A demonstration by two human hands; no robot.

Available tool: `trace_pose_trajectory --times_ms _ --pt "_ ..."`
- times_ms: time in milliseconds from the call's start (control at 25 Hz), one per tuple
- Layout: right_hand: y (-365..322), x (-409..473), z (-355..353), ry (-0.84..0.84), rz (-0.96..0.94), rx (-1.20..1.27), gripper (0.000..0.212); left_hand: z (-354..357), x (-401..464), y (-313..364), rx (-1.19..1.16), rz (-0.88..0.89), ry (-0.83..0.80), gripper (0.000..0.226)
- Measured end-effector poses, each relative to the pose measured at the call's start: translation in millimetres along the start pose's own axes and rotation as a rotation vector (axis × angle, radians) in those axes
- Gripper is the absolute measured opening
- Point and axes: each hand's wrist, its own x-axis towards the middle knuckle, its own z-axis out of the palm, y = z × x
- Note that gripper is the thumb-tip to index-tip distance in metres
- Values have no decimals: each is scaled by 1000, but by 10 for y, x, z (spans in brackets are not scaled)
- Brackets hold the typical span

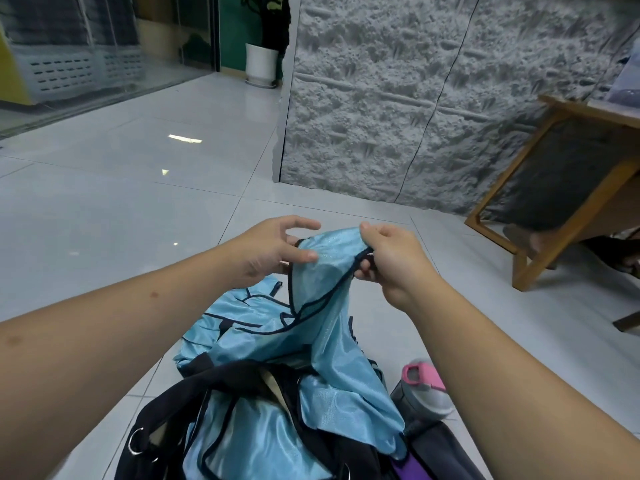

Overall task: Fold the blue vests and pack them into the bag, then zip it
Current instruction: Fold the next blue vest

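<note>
I hold one blue vest (325,306) up in front of me, its top edge stretched between my two hands above the floor. My right hand (391,258), at about one o'clock from the middle of the view, has its fingers curled and pinches the dark-trimmed edge of that vest near its top corner. My left hand (273,251), at about eleven o'clock, meets the other end of the same edge: the thumb lies on the shiny cloth and the fingers are spread and only half bent behind it, so it looks like a light pinch, though I cannot be sure how firmly it holds.

The vest hangs down from my hands toward six o'clock, and its lower part drapes over the open mouth of the black bag (221,382), which sits on the tiled floor (121,202) just below my forearms. More blue vests (249,441) lie loose inside the bag, and another (239,320) is crumpled on the floor just beyond it, at about twelve o'clock from the bag.

At four o'clock from the bag, touching its side, lies a grey bottle with a pink lid (424,389). A wooden table (568,188) stands at two o'clock against the rough grey wall (415,98), and a white plant pot (261,64) sits far off at twelve o'clock.
</note>
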Motion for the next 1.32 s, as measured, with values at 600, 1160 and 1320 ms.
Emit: trace_pose_trajectory --times_ms 600,1160,1320 --pt "73 -142 217 -26 -239 -455 40 245 -26 279 142 281 62 32" --pt "-108 -67 86 151 -334 19 31 -225 6 -1010 1074 -376 -193 56" --pt "-146 -83 62 163 -385 45 33 -252 6 -1164 1280 -359 -181 29"
